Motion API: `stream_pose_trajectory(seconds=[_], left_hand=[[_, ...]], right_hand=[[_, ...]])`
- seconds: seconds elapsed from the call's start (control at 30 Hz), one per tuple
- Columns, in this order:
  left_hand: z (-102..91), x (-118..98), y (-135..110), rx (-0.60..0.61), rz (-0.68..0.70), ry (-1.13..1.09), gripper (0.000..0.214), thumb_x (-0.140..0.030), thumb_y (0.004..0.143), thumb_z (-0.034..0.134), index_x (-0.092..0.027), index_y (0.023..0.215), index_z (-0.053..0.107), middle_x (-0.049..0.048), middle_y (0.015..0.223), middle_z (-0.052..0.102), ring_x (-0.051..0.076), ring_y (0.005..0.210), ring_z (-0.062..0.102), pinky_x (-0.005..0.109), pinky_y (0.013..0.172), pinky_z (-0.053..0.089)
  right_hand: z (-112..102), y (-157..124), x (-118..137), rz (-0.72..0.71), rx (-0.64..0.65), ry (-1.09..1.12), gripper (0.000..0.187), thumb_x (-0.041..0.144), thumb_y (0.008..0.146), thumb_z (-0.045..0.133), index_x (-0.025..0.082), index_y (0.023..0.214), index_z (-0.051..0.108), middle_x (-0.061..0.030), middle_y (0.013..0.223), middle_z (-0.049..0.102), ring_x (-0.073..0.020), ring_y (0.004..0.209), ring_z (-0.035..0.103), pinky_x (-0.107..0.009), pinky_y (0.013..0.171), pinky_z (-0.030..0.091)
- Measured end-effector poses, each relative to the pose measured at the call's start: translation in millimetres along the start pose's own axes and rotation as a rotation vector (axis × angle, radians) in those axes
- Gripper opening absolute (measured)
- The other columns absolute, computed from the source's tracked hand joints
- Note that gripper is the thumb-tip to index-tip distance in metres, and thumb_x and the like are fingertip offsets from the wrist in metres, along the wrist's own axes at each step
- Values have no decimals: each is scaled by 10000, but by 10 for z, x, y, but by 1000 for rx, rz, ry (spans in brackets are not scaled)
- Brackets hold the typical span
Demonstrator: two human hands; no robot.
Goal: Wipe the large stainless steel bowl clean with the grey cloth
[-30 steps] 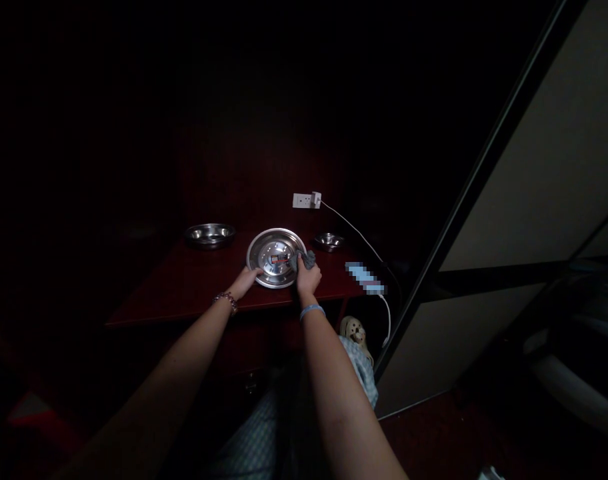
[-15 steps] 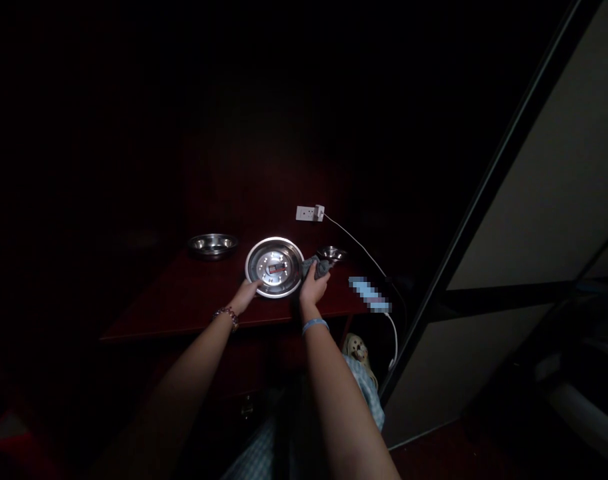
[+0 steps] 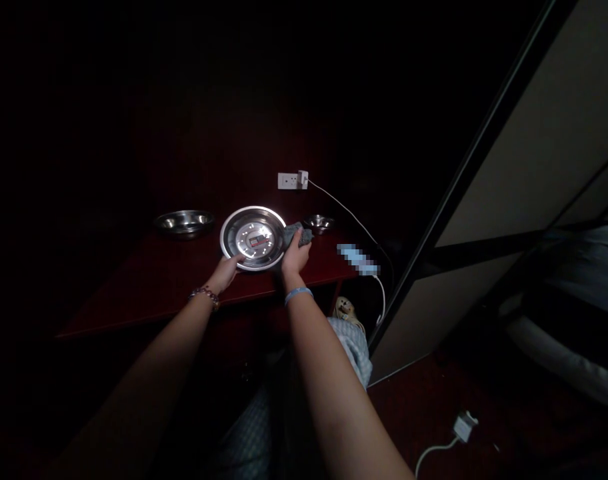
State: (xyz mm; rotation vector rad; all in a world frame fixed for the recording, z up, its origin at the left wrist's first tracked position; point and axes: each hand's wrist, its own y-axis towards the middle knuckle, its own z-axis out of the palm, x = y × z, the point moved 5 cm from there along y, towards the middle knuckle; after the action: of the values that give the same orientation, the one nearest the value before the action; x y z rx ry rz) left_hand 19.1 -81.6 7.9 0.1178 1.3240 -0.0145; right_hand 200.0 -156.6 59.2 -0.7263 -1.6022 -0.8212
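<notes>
A shiny steel basin (image 3: 234,248) with a small dark and red label on its bottom is tilted toward me over the dark red table (image 3: 134,287). My left hand (image 3: 225,272) grips its lower left rim, thumb over the edge. In my right hand (image 3: 297,255) a grey cloth (image 3: 304,235) is bunched, pressed at the basin's right rim. Another steel basin (image 3: 184,225) rests on the table to the left. Behind my right hand stands a smaller steel bowl (image 3: 320,223).
On the wall a white socket (image 3: 287,181) holds a plug with a white cable. A blurred-out blue object (image 3: 358,259) lies at the table's right side. A panel (image 3: 529,160) rises at the right. On the floor lies a white plug (image 3: 465,427) with a cable.
The view has turned right and down, so everything sits further left and higher. Both hands keep hold of the basin and cloth; the cloth stays at the right rim.
</notes>
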Motion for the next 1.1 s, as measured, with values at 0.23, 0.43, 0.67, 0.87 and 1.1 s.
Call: stream_pose_trajectory(seconds=[0.23, 0.43, 0.67, 0.87, 1.1], left_hand=[[-2, -34, -42, -48, -57, -46, 181, -62, 636, 567, -128, 800, 605, -3, 599, 649, 172, 693, 695, 297, 722, 578], [18, -60, -74, -46, -66, -37, 168, -79, 657, 573, -133, 812, 608, 8, 613, 661, 180, 683, 687, 302, 691, 571], [6, -64, -76, -63, -75, -42, 226, -111, 620, 661, -146, 838, 617, 1, 639, 679, 166, 679, 682, 261, 652, 557], [10, -74, -86, -64, -84, -72, 178, -81, 615, 659, -147, 777, 625, 1, 614, 674, 167, 676, 687, 250, 657, 552], [48, -139, -174, -28, -64, -70, 212, -104, 625, 660, -152, 831, 641, 5, 654, 697, 182, 731, 697, 273, 701, 555]], right_hand=[[22, -28, 69, -73, 22, -35, 603, 589, 961, 259, 140, 1268, 519, -143, 1157, 656, -250, 1107, 623, -321, 930, 464], [33, -29, 123, -223, 139, -244, 564, 612, 912, 407, 154, 1207, 551, -153, 1142, 643, -288, 1106, 600, -363, 947, 443], [10, 62, 44, -168, 383, -468, 655, 662, 902, 355, 138, 1276, 482, -195, 1184, 638, -312, 1108, 610, -439, 956, 442], [154, 55, -124, -85, 536, -347, 650, 633, 853, 497, 84, 1188, 588, -216, 1226, 627, -300, 1158, 603, -379, 982, 443], [178, 116, -190, 0, 227, 6, 532, 553, 823, 588, 105, 1102, 657, -159, 1124, 698, -245, 1044, 660, -291, 885, 490]])
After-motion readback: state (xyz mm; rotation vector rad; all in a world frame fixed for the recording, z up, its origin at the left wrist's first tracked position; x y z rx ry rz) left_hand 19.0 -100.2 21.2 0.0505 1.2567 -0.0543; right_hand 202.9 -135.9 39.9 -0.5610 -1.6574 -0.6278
